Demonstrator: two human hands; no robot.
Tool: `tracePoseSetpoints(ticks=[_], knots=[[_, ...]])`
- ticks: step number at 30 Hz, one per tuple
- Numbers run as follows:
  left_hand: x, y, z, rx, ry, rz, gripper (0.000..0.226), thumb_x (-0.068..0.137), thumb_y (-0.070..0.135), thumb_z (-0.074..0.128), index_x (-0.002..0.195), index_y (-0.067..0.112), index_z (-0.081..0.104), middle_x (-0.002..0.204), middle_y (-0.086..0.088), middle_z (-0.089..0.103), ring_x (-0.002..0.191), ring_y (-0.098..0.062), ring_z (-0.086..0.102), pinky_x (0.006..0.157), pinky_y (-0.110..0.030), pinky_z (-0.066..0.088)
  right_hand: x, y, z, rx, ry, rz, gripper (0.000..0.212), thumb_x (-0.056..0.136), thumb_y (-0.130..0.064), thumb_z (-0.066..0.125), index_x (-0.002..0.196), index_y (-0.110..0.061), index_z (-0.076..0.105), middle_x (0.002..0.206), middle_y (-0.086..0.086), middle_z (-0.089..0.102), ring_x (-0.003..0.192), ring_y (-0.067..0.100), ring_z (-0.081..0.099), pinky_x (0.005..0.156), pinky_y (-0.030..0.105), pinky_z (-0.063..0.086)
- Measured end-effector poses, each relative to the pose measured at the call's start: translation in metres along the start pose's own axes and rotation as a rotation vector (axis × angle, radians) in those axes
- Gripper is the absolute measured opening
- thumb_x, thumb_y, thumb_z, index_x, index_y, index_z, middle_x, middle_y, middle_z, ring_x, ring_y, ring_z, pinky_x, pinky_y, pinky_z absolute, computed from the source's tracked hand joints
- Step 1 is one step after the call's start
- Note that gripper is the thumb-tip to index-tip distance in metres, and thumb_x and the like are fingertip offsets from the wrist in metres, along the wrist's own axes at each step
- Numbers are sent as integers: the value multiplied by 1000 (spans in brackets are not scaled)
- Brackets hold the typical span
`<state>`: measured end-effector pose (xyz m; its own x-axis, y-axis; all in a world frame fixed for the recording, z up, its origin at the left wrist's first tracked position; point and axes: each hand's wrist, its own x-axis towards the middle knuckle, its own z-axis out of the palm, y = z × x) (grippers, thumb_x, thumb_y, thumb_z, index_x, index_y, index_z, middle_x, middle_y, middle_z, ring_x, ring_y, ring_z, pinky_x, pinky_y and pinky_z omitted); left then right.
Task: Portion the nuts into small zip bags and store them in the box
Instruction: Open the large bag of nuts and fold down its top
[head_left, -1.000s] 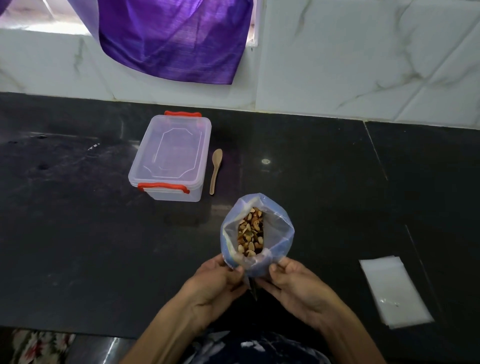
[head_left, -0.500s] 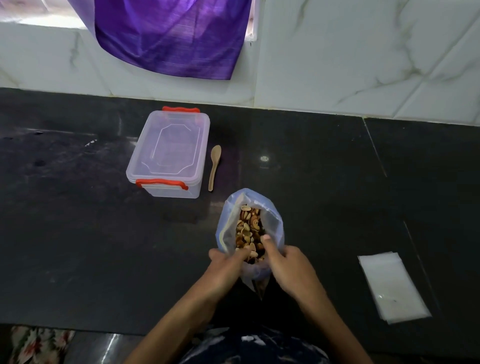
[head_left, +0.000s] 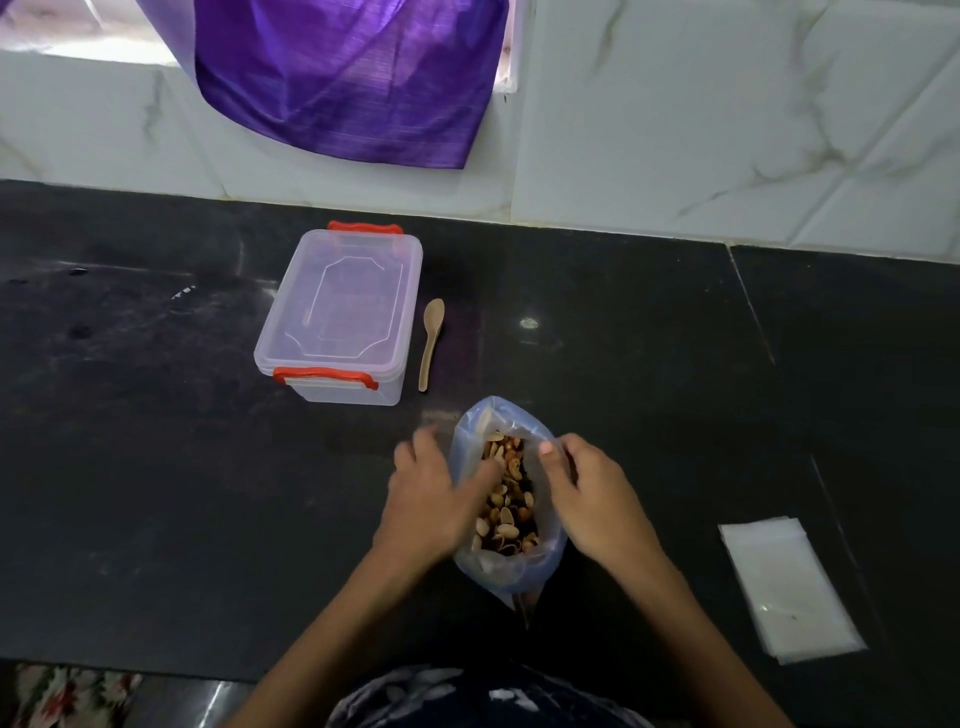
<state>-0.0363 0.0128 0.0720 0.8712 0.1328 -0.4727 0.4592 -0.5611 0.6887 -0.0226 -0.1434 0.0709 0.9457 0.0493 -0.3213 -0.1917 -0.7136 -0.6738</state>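
Between the hands: a soft bluish clear plastic bag (head_left: 506, 564) of mixed nuts (head_left: 506, 512) stands on the black stone surface (head_left: 156, 493), its mouth spread wide.
Left hand (head_left: 428, 499): fingers spread over the bag's left rim, the thumb reaching in over the nuts and pressing the film outward.
Right hand (head_left: 587, 491): fingers curled, pinching the bag's right rim and pulling it open.
Handling of the bag: thin, limp film that likely slips and folds; the loose nuts give it weight low down, so it probably slumps or tips if one rim is let go. Best held at the rim on both sides, or cupped under the base.
Beyond the left hand: a clear rectangular plastic box with red clips (head_left: 340, 319), lid on, rigid and light; just beside it a small wooden spoon (head_left: 431, 343).
Well to the right of the right hand: a flat stack of small clear zip bags (head_left: 789, 590), thin and slippery, probably easiest peeled off by a corner.
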Motion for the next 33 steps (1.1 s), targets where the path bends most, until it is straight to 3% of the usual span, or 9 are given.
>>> tracePoseSetpoints(ticks=[3,6,12,16,23,25,28,30,33], knots=[[12,11,-6,59,135,211,37,92,36,56,126,21,53,113,6,56,96,-4,53,78,-19,45,7,-3,1,-88,59,-15,32,100,-34,35,91,-18,61,77,-4,59,71,8,57,68,28,50],[22,15,-8,135,115,213,24,98,29,46,114,21,62,95,8,61,81,-2,56,65,-16,44,11,-8,0,-66,126,-54,32,96,-44,41,109,-18,56,101,-6,55,89,8,56,77,29,49],[19,28,3,446,160,190,55,99,43,37,148,24,20,139,-4,35,125,-21,37,101,-39,38,23,-14,1,-168,188,-208,17,99,-27,41,100,-20,56,96,-8,52,82,5,55,72,23,48],[22,31,13,553,262,279,36,100,24,38,136,21,40,134,-1,44,121,-18,41,97,-36,36,25,-17,5,-156,178,-208,17,101,-27,34,99,-20,49,100,-6,50,81,7,54,72,27,48],[39,25,-2,476,50,355,6,97,18,45,93,22,44,95,6,54,87,-13,52,88,-36,48,36,-7,-7,-190,102,-151,20,99,-25,39,90,-22,57,90,-10,52,81,7,55,73,27,49],[45,22,-9,328,-92,325,16,98,21,44,83,22,46,84,7,53,78,-8,54,78,-27,48,42,-2,-16,-108,-43,-51,23,99,-26,40,90,-20,59,93,-5,54,83,12,57,72,23,47],[51,22,-22,-188,-377,3,33,100,34,36,91,13,60,92,-5,62,86,-13,60,83,-28,47,44,-8,-31,201,-326,150,39,99,-34,39,98,-4,64,104,23,65,99,35,62,90,45,49],[54,20,-26,-504,-501,-242,39,99,36,37,107,7,61,109,-14,64,104,-26,60,94,-39,46,44,-13,-40,460,-362,294,35,98,-31,42,94,-5,65,96,22,68,100,34,64,98,45,46],[54,18,-23,-697,-580,-397,34,99,30,39,111,7,60,112,-17,64,107,-30,58,83,-40,45,47,-12,-36,755,-479,544,28,97,-22,46,100,0,63,92,16,67,92,27,63,95,42,47]])
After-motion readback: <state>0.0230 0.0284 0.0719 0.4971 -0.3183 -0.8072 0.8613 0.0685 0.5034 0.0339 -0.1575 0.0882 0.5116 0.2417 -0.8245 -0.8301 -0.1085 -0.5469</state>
